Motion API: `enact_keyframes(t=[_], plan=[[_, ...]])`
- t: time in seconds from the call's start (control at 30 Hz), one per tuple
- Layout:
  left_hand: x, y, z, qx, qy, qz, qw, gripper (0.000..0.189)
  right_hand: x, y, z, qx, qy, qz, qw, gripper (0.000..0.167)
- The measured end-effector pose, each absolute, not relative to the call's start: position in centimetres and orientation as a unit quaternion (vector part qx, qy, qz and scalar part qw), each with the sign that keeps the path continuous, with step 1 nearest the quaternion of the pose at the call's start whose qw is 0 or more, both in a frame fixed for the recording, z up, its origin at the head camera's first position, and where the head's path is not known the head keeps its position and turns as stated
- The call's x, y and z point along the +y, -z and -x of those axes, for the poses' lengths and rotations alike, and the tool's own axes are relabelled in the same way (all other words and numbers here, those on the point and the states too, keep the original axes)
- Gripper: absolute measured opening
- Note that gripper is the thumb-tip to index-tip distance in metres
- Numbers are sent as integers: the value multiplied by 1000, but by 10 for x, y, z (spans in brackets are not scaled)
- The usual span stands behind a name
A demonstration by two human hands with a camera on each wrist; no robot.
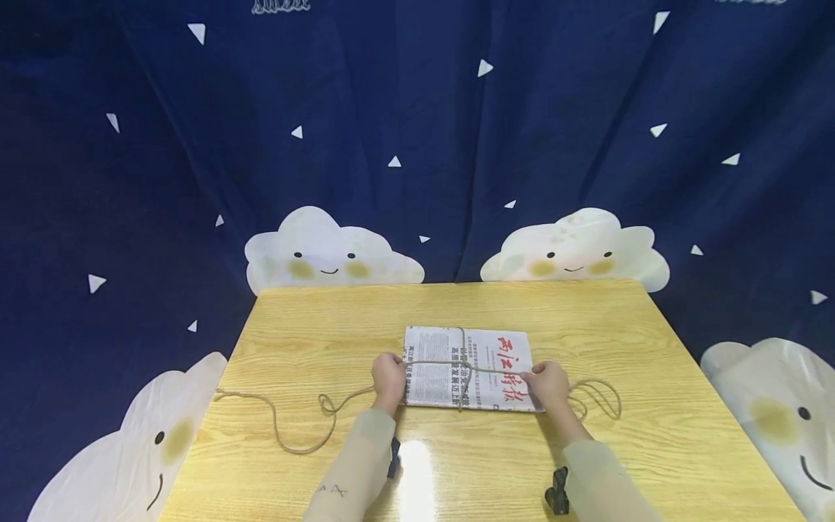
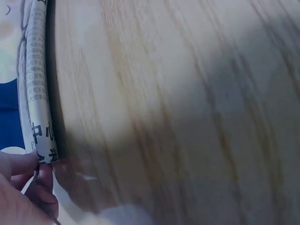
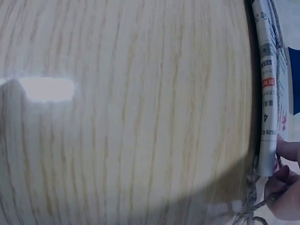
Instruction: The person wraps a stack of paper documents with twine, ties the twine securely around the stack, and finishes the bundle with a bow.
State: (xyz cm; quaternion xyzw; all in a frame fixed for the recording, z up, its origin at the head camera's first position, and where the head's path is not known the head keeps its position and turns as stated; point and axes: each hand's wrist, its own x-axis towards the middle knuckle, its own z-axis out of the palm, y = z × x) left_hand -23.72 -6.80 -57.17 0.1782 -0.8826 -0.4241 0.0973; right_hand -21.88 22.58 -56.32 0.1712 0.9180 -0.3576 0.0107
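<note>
A flat bundle of folded newspaper [image 1: 430, 386] lies on the wooden table, with brown twine [image 1: 493, 371] crossing over its top both ways. The strands meet at a crossing [image 1: 464, 363] near the middle; whether it is knotted is hard to tell. At the bundle's left edge my left hand [image 1: 388, 378] pinches the twine between thumb and fingers. My right hand [image 1: 549, 384] pinches the twine over the right part of the newspaper. Each wrist view shows the bundle's edge side-on, with the left hand [image 2: 23, 190] and right hand [image 3: 287, 185] at its near corners.
A loose twine tail [image 1: 277, 428] winds leftward over the tabletop [image 1: 326, 319] to its left edge. Another tail [image 1: 607, 397] loops beyond the right hand. A dark blue curtain [image 1: 404, 87] with clouds and triangles hangs behind and beside the table.
</note>
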Motion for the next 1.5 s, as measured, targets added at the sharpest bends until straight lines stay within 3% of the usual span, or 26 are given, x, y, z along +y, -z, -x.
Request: enact_keyframes(t=[0.4, 0.77, 1.17, 1.5], plan=[[-75, 580, 236, -881, 440, -149, 89, 17, 238, 570, 225, 917, 360, -170, 15, 28], [-71, 561, 239, -897, 402, -182, 32, 11, 231, 557, 223, 916, 352, -190, 27, 31], [-78, 560, 245, -877, 435, -204, -27, 29, 239, 556, 222, 890, 402, -202, 72, 29], [-73, 555, 240, -878, 434, -203, -12, 12, 237, 557, 221, 887, 408, -208, 54, 26]])
